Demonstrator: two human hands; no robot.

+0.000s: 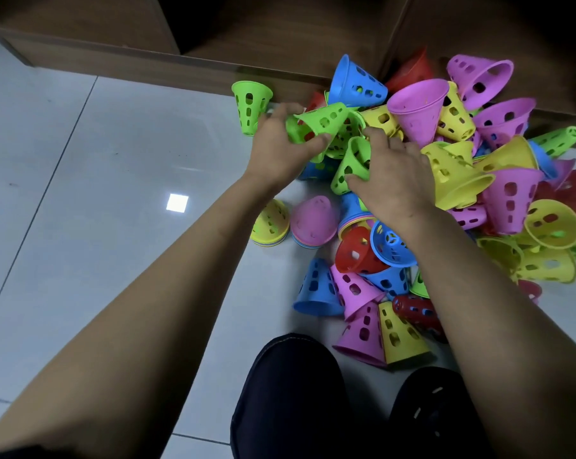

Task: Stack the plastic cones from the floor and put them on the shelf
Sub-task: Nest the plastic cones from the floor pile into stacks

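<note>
- Plastic, holed and bright, filled the head view: a pile of cones [462, 167] lay tumbled on the tiled floor [81, 210], heaped against the foot of the wooden shelf [187, 66]. None showed in its dark compartments.
- Left hand [275, 150] had fingers and thumb curled round a first green cone [326, 122] lying on its side. Right hand [392, 180] pinched a second green cone [351, 164] just beside it, apparently ready to be nested.
- Risks, as I judged them:
  - If the 2 cones met askew, they could jam or spring apart, since the walls looked thin and slick.
  - The right forearm lay across the heap, so lifting it might drag loose cones off and send them rolling over the smooth tiles.
  - The left knuckles sat close to a lone green cone [249, 106], standing narrow end down, which a nudge could tip.
- Count:
  - 2 hands and 2 held cones.
  - 1 green cone standing apart.
  - 2 short nested stacks near the wrists, a yellow-topped stack [270, 223] and a pink-topped stack [309, 223].
  - 5 colours in the heap: green, blue, pink, yellow and red.
  - Well over 20 loose cones; an exact total could not be told, as many were buried.
- 2 dark-trousered knees [289, 392] showed at the lower edge.
</note>
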